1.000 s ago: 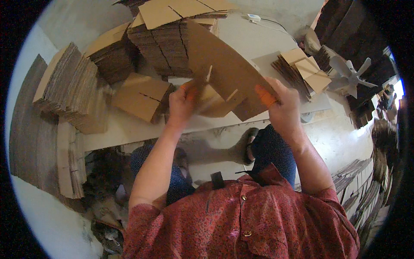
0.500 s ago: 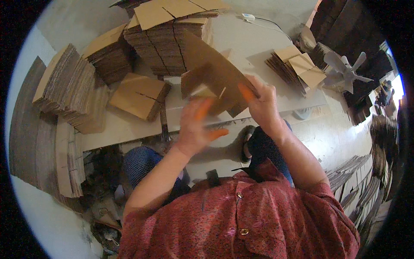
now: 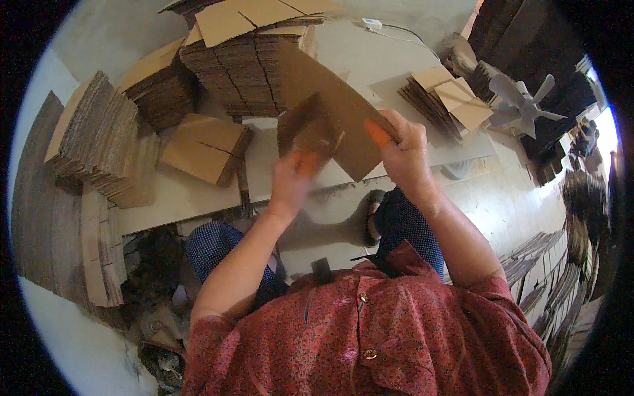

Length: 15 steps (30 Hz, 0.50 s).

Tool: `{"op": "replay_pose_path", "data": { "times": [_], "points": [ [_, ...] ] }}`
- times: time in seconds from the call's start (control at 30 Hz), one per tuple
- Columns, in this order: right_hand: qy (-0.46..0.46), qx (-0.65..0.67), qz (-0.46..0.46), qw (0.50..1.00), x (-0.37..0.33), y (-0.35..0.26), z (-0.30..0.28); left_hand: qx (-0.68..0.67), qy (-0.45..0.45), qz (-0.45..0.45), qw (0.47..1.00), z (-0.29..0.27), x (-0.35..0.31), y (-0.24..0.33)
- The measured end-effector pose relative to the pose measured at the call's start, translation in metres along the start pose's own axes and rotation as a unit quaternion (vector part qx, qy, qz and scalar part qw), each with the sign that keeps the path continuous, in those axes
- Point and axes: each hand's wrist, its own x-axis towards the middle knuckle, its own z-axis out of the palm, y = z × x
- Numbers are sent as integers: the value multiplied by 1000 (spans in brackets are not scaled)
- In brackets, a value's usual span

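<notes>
The sheet (image 3: 356, 109) of brown cardboard is held up at a slant over the near part of the worktop (image 3: 376, 59), with a darker, shaded part angled at its lower left. The right hand (image 3: 407, 150) has its fingers clamped on the sheet's right edge. The left hand (image 3: 290, 188) is at the sheet's lower left, its fingers curled by the shaded part; blur hides whether they grip it, so I cannot tell. Orange covers (image 3: 377, 133) show on both hands.

Left of the sheet, a short stack (image 3: 205, 146) lies near the worktop's front edge. Behind it stands a tall stack (image 3: 234, 74), and more cardboard (image 3: 99, 125) fills the far left. To the right are a small pile (image 3: 452, 98) and, beyond it, a white fan (image 3: 526, 105).
</notes>
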Motion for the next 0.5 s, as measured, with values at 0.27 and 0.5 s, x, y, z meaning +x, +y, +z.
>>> {"op": "replay_pose_path", "data": {
  "times": [0.27,0.5],
  "points": [
    [9,12,-8,1000,4,11,2,-43,89,74,992,-3,5,-3],
    [-4,24,-34,999,10,1,11,-144,62,-11,988,-6,13,-5]
  ]
}}
